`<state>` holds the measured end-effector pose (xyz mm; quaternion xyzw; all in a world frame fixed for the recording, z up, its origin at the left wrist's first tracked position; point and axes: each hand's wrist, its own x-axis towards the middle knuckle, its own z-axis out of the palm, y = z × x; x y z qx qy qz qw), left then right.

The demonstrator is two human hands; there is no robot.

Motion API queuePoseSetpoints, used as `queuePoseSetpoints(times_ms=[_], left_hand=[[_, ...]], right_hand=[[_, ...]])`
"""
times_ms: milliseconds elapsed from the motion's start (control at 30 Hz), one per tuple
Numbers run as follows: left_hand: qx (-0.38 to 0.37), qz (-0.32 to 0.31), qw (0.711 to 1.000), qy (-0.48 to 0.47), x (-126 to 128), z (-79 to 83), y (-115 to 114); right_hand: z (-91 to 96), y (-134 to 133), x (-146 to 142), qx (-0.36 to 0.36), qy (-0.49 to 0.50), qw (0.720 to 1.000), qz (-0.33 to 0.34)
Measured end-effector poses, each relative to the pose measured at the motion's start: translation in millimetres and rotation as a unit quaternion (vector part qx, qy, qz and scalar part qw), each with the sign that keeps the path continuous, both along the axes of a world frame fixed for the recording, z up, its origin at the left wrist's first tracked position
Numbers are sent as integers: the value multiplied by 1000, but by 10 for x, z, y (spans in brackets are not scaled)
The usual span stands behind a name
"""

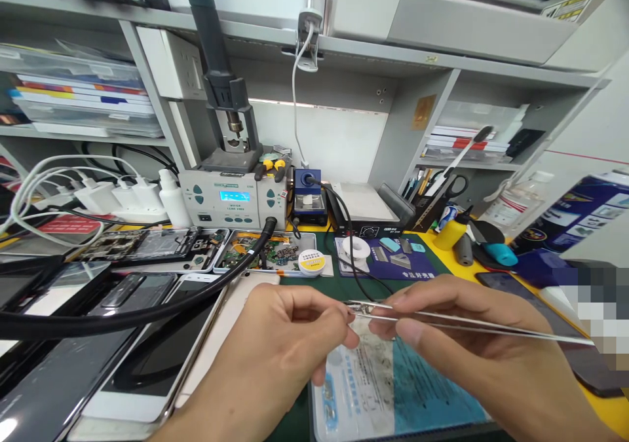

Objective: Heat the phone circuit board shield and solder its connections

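Note:
My right hand [472,344] pinches a pair of metal tweezers [472,324], thumb and forefinger closed on the blades, tips pointing left. My left hand [280,344] is closed, its thumb and fingers pinched together at the tweezer tips [351,308]; what sits between them is too small to make out. Both hands hover over a clear plastic packet with blue print [373,389] lying on the green mat [304,285].
Phones and phone screens [122,350] cover the left of the bench, crossed by a thick black hose [147,311]. A hot-air rework station [230,200], trays of parts [265,252], solder wire spool [356,247], a blue mat with tools [393,258] and a yellow bottle [449,232] stand behind.

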<state>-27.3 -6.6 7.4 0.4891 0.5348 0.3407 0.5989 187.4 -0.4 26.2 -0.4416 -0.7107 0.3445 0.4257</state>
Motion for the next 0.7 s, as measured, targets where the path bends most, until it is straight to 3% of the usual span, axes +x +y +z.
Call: queuePoseSetpoints(times_ms=[500,700], left_hand=[[15,7,1000,-7,-6,-16,15],[-19,9,1000,14,0,25,15]], right_hand=[[0,-6,-33,-21,31,999,-25],[-9,-42,-68,-46,49,997,-42]])
